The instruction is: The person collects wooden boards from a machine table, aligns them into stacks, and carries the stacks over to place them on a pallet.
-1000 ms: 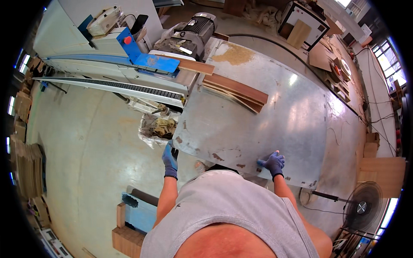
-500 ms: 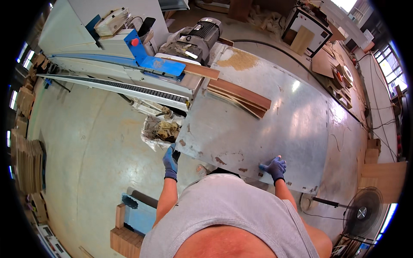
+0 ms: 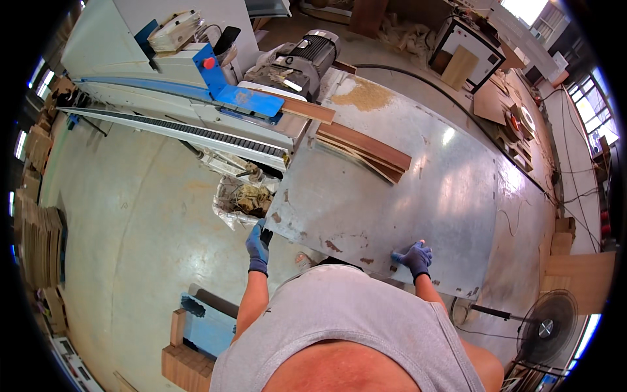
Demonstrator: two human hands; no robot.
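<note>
My left hand (image 3: 258, 247), in a blue glove, is closed at the near left corner of the metal-topped table (image 3: 392, 215). A small dark thing shows beside its palm; I cannot make out what it is. My right hand (image 3: 414, 258), also gloved, rests near the table's front edge with the thumb stretched left and the fingers loosely apart, holding nothing. Farther up the table lie several reddish-brown wood strips (image 3: 372, 149), stacked askew. Another strip (image 3: 307, 108) sticks out from under the blue guard (image 3: 251, 101) of a machine.
The white machine (image 3: 176, 91) with a motor (image 3: 310, 55) and a red button (image 3: 208, 63) stands at the left. Sawdust (image 3: 362, 95) lies on the table's far end. Below its left edge is a bag of scraps (image 3: 245, 199). A fan (image 3: 548, 326) stands at the right.
Both hands stay almost where they were; the right one has shifted very slightly left. The view has tilted a little. The wood strips lie as before.
</note>
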